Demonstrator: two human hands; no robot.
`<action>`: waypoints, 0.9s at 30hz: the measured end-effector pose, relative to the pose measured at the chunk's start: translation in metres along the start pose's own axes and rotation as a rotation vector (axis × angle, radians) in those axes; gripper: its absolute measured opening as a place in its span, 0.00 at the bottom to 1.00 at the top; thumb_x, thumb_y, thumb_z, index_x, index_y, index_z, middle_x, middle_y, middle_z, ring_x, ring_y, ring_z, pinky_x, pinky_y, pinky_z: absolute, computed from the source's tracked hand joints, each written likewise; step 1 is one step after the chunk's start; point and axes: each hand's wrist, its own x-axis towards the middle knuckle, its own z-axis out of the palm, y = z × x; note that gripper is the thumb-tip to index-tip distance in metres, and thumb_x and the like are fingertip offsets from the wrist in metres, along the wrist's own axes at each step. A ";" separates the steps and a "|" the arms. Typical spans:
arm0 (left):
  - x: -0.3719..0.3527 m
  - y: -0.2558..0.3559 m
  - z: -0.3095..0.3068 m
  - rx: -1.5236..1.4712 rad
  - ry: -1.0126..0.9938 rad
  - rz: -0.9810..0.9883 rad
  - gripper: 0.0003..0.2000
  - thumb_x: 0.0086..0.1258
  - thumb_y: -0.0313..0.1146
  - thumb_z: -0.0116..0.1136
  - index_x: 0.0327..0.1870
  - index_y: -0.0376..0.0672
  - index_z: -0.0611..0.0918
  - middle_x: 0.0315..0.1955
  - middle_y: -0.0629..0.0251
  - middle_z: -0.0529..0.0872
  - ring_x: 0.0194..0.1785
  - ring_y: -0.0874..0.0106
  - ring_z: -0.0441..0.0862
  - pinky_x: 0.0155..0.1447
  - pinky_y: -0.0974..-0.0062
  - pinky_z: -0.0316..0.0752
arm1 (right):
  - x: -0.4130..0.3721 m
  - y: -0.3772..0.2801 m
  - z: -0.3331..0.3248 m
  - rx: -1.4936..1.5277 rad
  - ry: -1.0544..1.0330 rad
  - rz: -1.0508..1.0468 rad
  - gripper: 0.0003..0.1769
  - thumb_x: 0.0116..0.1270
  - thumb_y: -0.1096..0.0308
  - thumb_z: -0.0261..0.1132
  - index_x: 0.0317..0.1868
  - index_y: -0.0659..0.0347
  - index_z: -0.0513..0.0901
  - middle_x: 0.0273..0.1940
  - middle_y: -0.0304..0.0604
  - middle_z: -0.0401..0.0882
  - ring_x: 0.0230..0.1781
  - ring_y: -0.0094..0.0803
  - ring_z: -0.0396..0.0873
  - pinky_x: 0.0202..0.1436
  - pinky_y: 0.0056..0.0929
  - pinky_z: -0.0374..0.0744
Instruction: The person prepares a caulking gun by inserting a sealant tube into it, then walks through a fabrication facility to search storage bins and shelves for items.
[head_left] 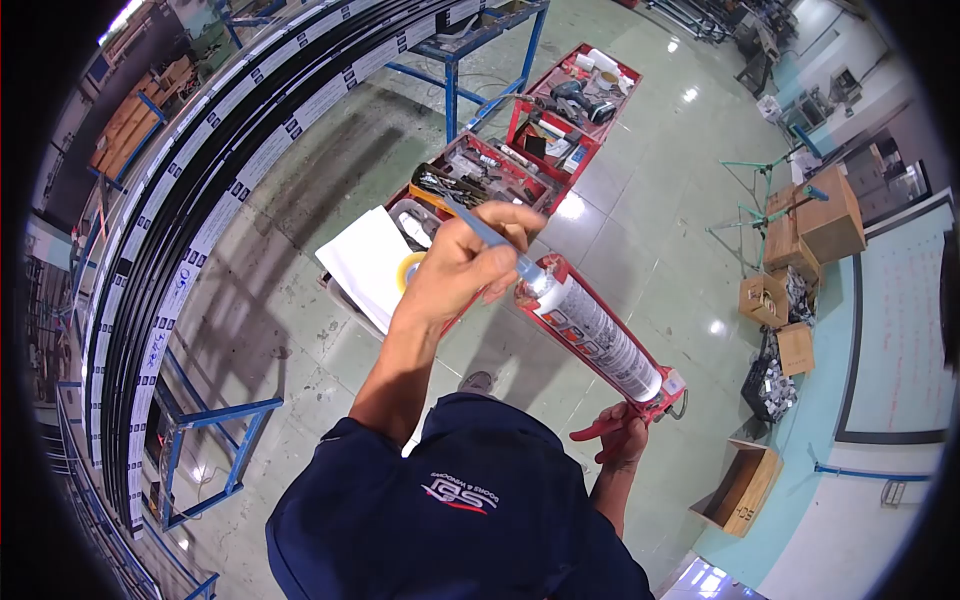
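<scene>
Close to the torso, right hand (624, 436) grips red caulking gun (660, 402), cartridge (598, 338) cradled; left hand (462, 262) pinches nozzle (476, 224) at cartridge tip, seating unclear. Likely nozzle-handling step; next move calls for steady gun, aligned nozzle. Beyond: red tool trays (584, 172).

Before me stand the tool trays (628, 101), a drill (572, 93) lying in the farthest (papers (365, 258) rest at the near end). Profiles (205, 190) stretch along my left; right, boxes (832, 215) sit near the board (905, 330).
</scene>
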 end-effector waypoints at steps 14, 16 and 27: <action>0.005 -0.002 -0.012 -0.125 0.008 0.045 0.20 0.73 0.47 0.48 0.24 0.39 0.74 0.39 0.55 0.80 0.38 0.68 0.78 0.39 0.71 0.74 | -0.007 0.019 -0.025 0.090 -0.036 0.015 0.27 0.57 0.50 0.69 0.45 0.64 0.74 0.29 0.37 0.73 0.32 0.37 0.78 0.32 0.37 0.78; -0.007 -0.021 -0.003 -0.219 -0.114 -0.137 0.19 0.74 0.44 0.46 0.27 0.37 0.75 0.45 0.51 0.80 0.49 0.66 0.77 0.51 0.70 0.74 | -0.004 0.026 -0.016 0.129 -0.023 0.003 0.28 0.60 0.50 0.66 0.53 0.58 0.70 0.25 0.32 0.64 0.24 0.29 0.67 0.25 0.29 0.68; -0.021 -0.053 0.074 -0.204 -0.380 -0.234 0.17 0.75 0.40 0.47 0.36 0.32 0.78 0.56 0.50 0.77 0.55 0.69 0.77 0.60 0.67 0.73 | 0.011 0.069 -0.031 0.694 -0.310 0.168 0.26 0.61 0.53 0.67 0.53 0.56 0.72 0.25 0.29 0.72 0.20 0.19 0.62 0.19 0.18 0.63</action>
